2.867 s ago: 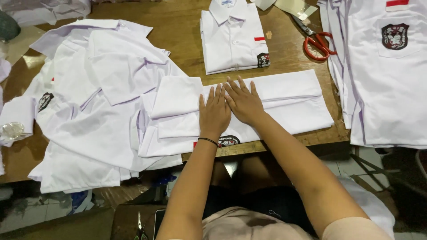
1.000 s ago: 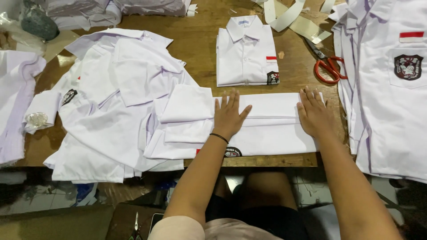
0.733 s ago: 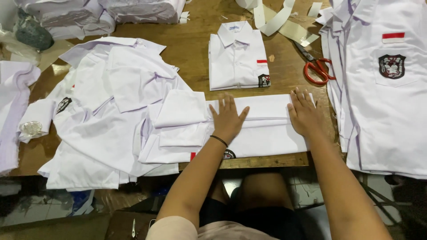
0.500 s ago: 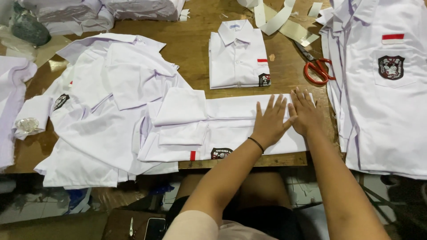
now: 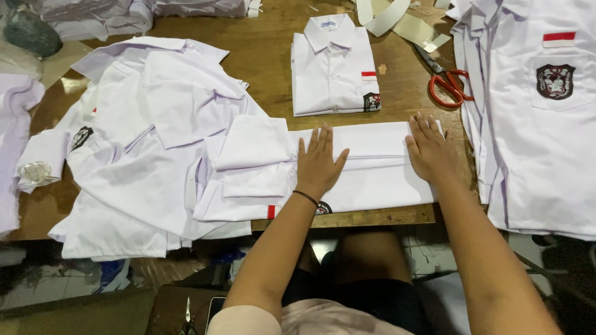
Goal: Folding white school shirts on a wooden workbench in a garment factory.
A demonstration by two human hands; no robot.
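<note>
Hands, left (image 5: 318, 162) and right (image 5: 429, 149), press flat on folded white shirt (image 5: 372, 170).

I'm seeing a small blue neck label (image 5: 328, 24) sitting inside the folded shirt's (image 5: 334, 68) collar. I'm spotting no packages, signs or screens.

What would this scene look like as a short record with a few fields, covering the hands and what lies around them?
Surface: wooden table
Left hand: flat, palm down, on the half-folded white shirt
Right hand: flat on the same shirt's right end
Wrist: dark band on the left
Behind: folded shirt, collar up
Right: red-handled scissors, stack of shirts
Left: loose pile of shirts
</note>
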